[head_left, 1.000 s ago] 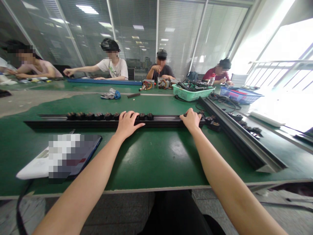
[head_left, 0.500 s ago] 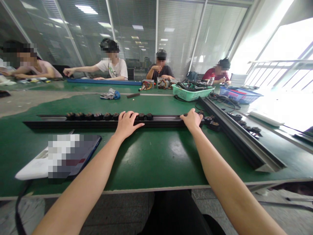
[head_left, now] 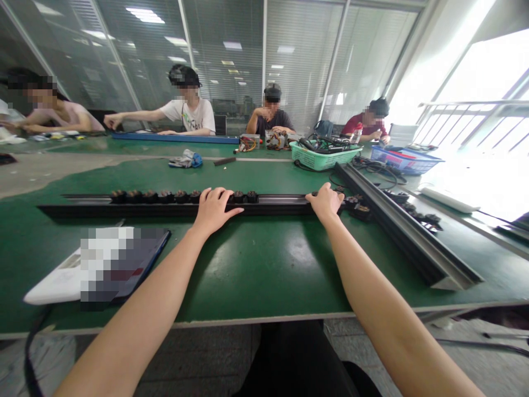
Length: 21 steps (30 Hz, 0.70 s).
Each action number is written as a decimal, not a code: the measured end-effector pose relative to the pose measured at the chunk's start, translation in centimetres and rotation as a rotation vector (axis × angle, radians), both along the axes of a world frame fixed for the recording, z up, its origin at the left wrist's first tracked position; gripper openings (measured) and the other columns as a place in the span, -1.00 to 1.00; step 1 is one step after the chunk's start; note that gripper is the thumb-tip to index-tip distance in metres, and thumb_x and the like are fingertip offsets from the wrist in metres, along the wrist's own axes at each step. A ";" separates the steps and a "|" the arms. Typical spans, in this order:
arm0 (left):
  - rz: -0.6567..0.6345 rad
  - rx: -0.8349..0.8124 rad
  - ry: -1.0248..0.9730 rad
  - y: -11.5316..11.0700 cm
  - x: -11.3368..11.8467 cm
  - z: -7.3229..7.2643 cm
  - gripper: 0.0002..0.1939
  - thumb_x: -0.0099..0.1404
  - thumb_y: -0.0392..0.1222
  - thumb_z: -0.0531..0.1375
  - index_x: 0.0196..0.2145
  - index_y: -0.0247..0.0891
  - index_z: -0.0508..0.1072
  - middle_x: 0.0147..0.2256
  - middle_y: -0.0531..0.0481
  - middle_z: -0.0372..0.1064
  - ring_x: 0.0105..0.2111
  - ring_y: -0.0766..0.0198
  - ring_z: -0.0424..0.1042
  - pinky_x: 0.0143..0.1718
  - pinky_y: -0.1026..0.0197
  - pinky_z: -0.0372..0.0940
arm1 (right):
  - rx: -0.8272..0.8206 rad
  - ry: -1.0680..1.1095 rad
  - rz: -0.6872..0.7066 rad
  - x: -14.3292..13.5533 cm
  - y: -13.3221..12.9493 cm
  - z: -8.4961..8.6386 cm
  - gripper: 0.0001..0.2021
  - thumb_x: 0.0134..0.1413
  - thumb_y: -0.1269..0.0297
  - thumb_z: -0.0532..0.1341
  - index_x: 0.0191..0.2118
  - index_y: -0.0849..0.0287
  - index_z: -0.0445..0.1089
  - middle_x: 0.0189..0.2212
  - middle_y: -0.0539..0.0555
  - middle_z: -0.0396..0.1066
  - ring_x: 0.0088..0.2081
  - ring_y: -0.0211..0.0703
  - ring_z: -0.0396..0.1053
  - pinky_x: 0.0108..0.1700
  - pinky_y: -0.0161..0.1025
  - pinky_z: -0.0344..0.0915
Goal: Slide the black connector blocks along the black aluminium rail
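Note:
A long black metal channel [head_left: 177, 210] lies across the green table, with several black plug-like pieces [head_left: 149, 196] standing in a row along it. My left hand [head_left: 214, 208] rests over the channel near its middle, gripping it with the fingers on the far side and the thumb on the near side. Toward the channel's right end my right hand [head_left: 326, 202] is closed around it; a dark piece under its fingers is mostly hidden. More loose black pieces [head_left: 360, 209] lie just right of that hand.
A second channel [head_left: 405, 231] lies diagonally at the right. Behind are a green basket [head_left: 320, 160] of cables, a blue basket [head_left: 407, 161] and a glove [head_left: 185, 159]. White and dark devices [head_left: 58, 278] lie front left. Several people sit across the table.

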<state>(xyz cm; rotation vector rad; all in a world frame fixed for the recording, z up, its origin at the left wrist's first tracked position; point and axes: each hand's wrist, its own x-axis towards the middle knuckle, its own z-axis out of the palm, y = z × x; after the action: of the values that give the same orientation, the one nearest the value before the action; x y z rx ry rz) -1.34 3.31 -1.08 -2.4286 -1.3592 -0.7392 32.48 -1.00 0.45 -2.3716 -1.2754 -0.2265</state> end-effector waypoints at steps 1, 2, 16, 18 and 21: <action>-0.001 -0.001 -0.001 0.0 0.0 0.0 -0.42 0.39 0.29 0.15 0.16 -0.15 0.42 0.11 -0.22 0.37 0.19 -0.11 0.28 0.36 -0.16 -0.06 | 0.003 -0.002 0.000 0.0 0.0 0.0 -0.59 0.16 0.16 0.20 0.03 0.34 0.24 -0.14 0.38 0.53 -0.03 0.22 0.47 0.09 0.01 0.04; -0.002 -0.002 -0.003 0.0 0.0 0.0 -0.42 0.39 0.29 0.15 0.16 -0.15 0.42 0.11 -0.22 0.37 0.18 -0.11 0.28 0.36 -0.16 -0.05 | 0.005 -0.004 0.001 0.0 0.0 0.0 -0.59 0.16 0.17 0.20 0.03 0.34 0.24 -0.14 0.38 0.53 -0.03 0.22 0.47 0.09 0.01 0.04; -0.004 0.008 0.008 0.1 -0.1 -0.1 -0.41 0.39 0.29 0.14 0.18 -0.15 0.41 0.12 -0.23 0.37 0.19 -0.11 0.28 0.37 -0.16 -0.06 | 0.005 0.020 -0.017 0.1 -0.1 0.1 -0.58 0.18 0.17 0.23 0.06 0.35 0.25 -0.08 0.41 0.53 0.05 0.25 0.45 0.11 0.01 0.07; -0.006 0.008 0.005 0.1 -0.1 -0.1 -0.42 0.39 0.29 0.14 0.18 -0.14 0.41 0.12 -0.22 0.37 0.20 -0.10 0.28 0.37 -0.15 -0.06 | 0.007 0.025 -0.035 0.2 -0.2 0.1 -0.57 0.18 0.17 0.24 0.06 0.36 0.25 -0.07 0.42 0.53 0.06 0.27 0.45 0.12 0.02 0.07; -0.010 0.013 0.003 0.2 -0.2 -0.2 -0.42 0.39 0.29 0.14 0.17 -0.14 0.41 0.12 -0.22 0.37 0.19 -0.10 0.28 0.37 -0.15 -0.07 | 0.011 0.028 -0.046 0.3 -0.2 0.1 -0.56 0.16 0.18 0.24 0.06 0.37 0.25 -0.08 0.42 0.53 0.06 0.27 0.45 0.11 0.01 0.06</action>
<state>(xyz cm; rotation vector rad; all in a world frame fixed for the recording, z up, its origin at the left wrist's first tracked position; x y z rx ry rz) -1.52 3.48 -1.27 -2.4278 -1.3377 -0.7440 32.74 -1.20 0.56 -2.3887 -1.2047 -0.2126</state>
